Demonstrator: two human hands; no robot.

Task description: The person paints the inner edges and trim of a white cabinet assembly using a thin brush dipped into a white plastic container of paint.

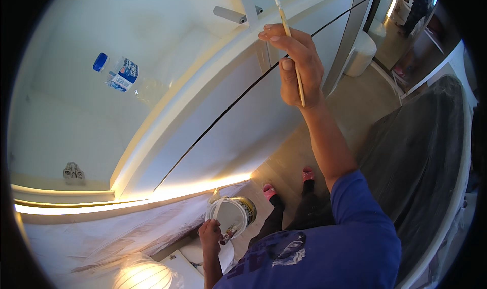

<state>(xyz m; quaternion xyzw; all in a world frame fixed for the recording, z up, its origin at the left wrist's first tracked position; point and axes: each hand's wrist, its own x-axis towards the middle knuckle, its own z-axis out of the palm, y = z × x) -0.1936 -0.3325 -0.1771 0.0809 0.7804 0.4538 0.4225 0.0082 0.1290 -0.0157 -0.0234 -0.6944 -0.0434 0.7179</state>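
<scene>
My right hand (302, 66) is raised high in front of the white cabinet, its fingers pinched around a thin paintbrush (285, 28). The brush has a pale wooden handle running down past the palm, and its whitish end points up beside a frame edge. Low on the left, my left hand (209, 233) is closed at the rim of a paint bucket (248, 210). A pale strip (218, 208) crosses the bucket's top and runs into that hand; whether it is the handle is hard to tell. A dark reddish object (228, 235) lies by the rim.
Inside the open cabinet lies a clear plastic bottle (122, 73) with a blue cap. A metal hinge (73, 172) and a grey fitting (229, 14) are on the cabinet. Dark sheeting (416, 162) covers something at the right. A lit, plastic-wrapped lamp (144, 275) stands lower left.
</scene>
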